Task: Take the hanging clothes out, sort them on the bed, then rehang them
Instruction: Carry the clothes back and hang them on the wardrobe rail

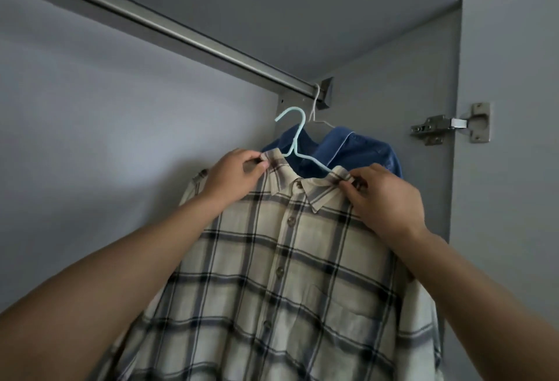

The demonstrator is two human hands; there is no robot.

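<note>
A cream plaid shirt [272, 274] with dark checks hangs on a light blue hanger [295, 135], held up in front of me inside the wardrobe. The hanger's hook is free in the air, below the metal rail [169, 31]. My left hand [233, 175] pinches the left side of the collar. At the right side of the collar my right hand [384, 196] pinches the fabric too. Behind the plaid shirt a blue denim shirt [357, 150] hangs from a white hanger [316, 102] hooked at the rail's right end.
The grey wardrobe back wall [106, 126] fills the left. The right side panel [393, 93] stands close to the denim shirt, with a metal door hinge [450, 123] beyond it. A shelf [272, 2] lies above the rail.
</note>
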